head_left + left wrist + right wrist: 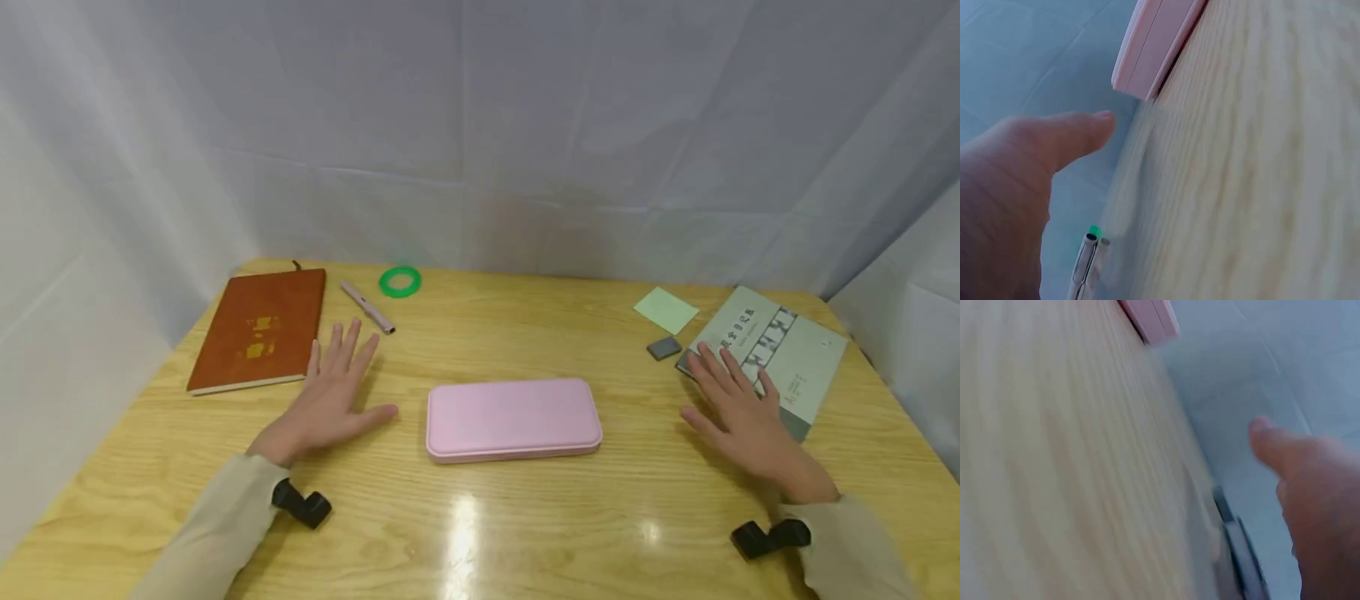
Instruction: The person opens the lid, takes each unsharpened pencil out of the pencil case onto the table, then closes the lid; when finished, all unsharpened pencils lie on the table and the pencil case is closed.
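A closed pink case (513,417) lies on the table between the two hands. To its left my left hand (330,404) is spread palm down with straight fingers, holding nothing. A pen (367,307) lies just beyond its fingertips, and a brown notebook (258,329) is beside them. On the other side my right hand (738,412), fingers apart, holds nothing and overlaps the near left part of a pale green book (795,358). By that book's left corner sits a small dark grey block (663,347). In the left wrist view the thumb (1079,134) points toward the case.
A green ring (400,282) lies near the table's back edge, right of the pen. A light green paper square (666,310) is behind the grey block. White cloth (465,133) hangs behind the wooden table (510,533). Each wrist wears a black camera (302,504).
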Motion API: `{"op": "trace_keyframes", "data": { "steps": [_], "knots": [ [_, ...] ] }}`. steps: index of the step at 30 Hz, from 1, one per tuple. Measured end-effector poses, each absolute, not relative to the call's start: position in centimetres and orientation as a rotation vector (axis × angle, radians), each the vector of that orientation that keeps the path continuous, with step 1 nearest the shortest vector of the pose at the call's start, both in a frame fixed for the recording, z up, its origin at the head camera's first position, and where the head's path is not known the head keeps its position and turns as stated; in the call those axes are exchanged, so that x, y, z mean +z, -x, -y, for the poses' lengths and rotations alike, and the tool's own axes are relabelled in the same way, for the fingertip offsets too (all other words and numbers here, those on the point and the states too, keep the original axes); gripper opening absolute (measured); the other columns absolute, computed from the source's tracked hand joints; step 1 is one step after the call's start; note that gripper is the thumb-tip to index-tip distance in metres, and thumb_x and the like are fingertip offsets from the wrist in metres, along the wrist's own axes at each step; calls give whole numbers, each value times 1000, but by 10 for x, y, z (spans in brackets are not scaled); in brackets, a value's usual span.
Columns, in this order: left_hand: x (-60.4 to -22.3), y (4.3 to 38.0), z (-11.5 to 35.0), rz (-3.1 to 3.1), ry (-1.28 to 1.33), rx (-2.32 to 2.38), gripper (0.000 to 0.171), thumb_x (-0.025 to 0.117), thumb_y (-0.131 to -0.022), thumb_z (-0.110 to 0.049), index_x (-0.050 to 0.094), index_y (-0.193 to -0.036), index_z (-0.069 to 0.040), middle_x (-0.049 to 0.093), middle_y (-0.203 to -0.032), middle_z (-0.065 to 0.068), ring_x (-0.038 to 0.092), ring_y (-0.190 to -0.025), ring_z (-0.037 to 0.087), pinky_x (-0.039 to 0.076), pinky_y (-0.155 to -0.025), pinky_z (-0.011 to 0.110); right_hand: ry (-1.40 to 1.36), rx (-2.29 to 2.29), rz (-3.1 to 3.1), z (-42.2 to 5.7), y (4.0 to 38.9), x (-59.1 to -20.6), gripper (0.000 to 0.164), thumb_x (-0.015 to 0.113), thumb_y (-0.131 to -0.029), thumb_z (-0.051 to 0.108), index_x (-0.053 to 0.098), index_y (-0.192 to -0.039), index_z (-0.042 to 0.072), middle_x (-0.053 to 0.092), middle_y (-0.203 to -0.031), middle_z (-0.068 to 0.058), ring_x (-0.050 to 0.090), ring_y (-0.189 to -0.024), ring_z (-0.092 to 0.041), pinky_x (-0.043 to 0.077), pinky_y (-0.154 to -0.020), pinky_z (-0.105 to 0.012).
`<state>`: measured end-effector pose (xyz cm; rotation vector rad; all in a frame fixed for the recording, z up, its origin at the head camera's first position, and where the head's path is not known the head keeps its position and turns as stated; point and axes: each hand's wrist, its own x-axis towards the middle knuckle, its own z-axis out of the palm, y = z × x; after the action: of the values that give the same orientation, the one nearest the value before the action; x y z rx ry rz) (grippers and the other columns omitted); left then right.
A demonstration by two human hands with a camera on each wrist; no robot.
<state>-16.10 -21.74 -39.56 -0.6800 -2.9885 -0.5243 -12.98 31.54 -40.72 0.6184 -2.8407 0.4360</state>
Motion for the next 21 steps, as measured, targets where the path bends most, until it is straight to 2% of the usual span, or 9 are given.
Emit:
{"op": "trace_keyframes", "data": {
  "steps": [8,13,17,21],
  "knots": [
    [-399,156,204,2934,792,-550,93,56,-89,-55,15,-154,-3,-3,-161,19,-2,-146,42,3,-113,63,-893,609,2703,-265,129,-411,71,58,-94,33,26,-153,9,23,-159,-10,14,-148,-22,14,-100,-68],
    [-402,153,192,2895,921,-740,92,59,-89,-51,14,-154,-3,2,-161,17,1,-147,39,5,-114,61,-974,712,2693,-239,127,-412,70,64,-90,28,33,-150,10,28,-156,-11,26,-142,-31,18,-100,-62],
    [-406,151,180,2844,1026,-866,100,67,-82,-52,17,-154,-4,11,-160,16,9,-147,36,10,-114,59,-1021,766,2709,-227,125,-415,65,67,-89,28,40,-147,15,32,-154,-9,29,-139,-32,20,-99,-56],
    [-413,150,167,2773,1093,-952,103,77,-70,-53,29,-149,-6,30,-154,14,25,-142,35,18,-111,61,-1028,822,2716,-220,124,-418,61,68,-87,29,46,-143,19,34,-152,-9,32,-137,-31,22,-97,-51]
  ]
}}
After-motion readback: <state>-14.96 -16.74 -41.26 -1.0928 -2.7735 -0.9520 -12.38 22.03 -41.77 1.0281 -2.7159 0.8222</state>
